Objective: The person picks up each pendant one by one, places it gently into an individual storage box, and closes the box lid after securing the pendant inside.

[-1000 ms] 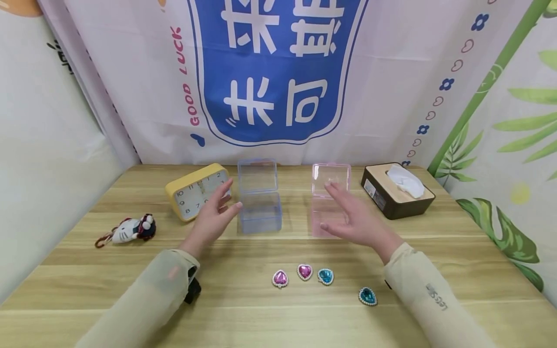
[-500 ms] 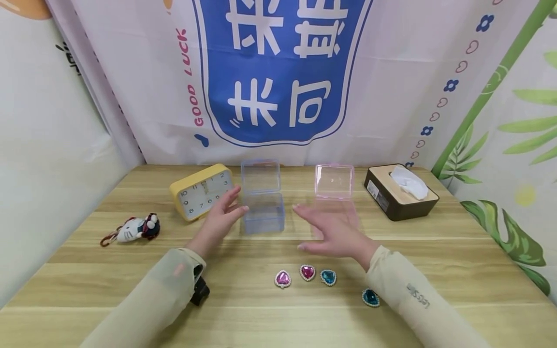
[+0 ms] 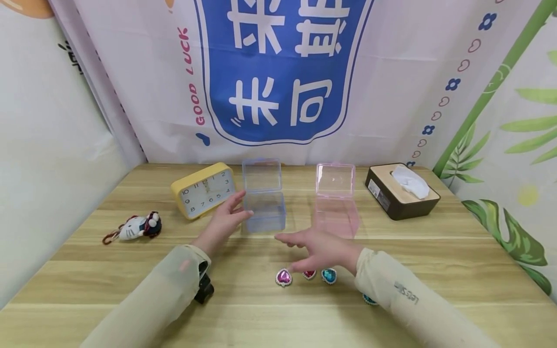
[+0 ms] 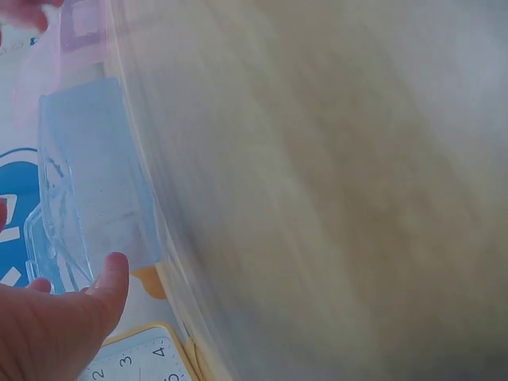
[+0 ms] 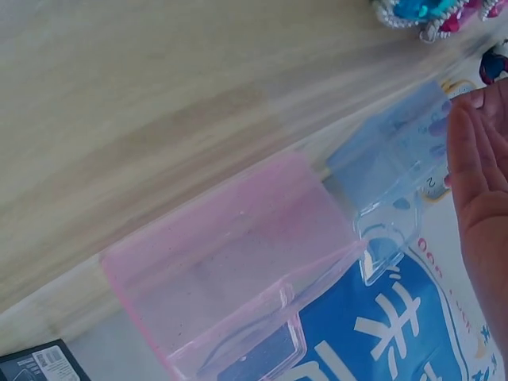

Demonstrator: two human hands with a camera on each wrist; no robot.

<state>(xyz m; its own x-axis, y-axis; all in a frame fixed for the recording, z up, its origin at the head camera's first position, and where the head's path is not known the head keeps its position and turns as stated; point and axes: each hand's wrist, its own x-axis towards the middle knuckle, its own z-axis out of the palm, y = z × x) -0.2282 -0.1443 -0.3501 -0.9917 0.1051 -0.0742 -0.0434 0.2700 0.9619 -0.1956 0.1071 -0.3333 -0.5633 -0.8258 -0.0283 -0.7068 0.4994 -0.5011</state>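
Clear blue plastic box [image 3: 263,211] with its hinged lid upright, standing mid-tabletop toward the back, touched on its left wall by the left hand [image 3: 223,223], fingers [image 3: 241,214] relaxed and nearly straight, gripping nothing. Just right of it, clear pink plastic box [image 3: 335,208], lid likewise raised, untouched. In front of both, right hand [image 3: 320,250] spread flat and low, fingers wide, holding nothing, hovering over a row of heart-shaped gems: pink gem [image 3: 283,277] in plain sight, red-pink gem [image 3: 309,274] half hidden under the palm, teal gem [image 3: 328,275] beside the wrist, another teal gem [image 3: 370,300] mostly covered by the cream sleeve. Farther out on the wooden tabletop [image 3: 457,256]: yellow alarm clock [image 3: 202,191] behind the left hand, white cat plush keychain [image 3: 135,227] at far left, dark tissue box with wooden top [image 3: 402,190] at right.
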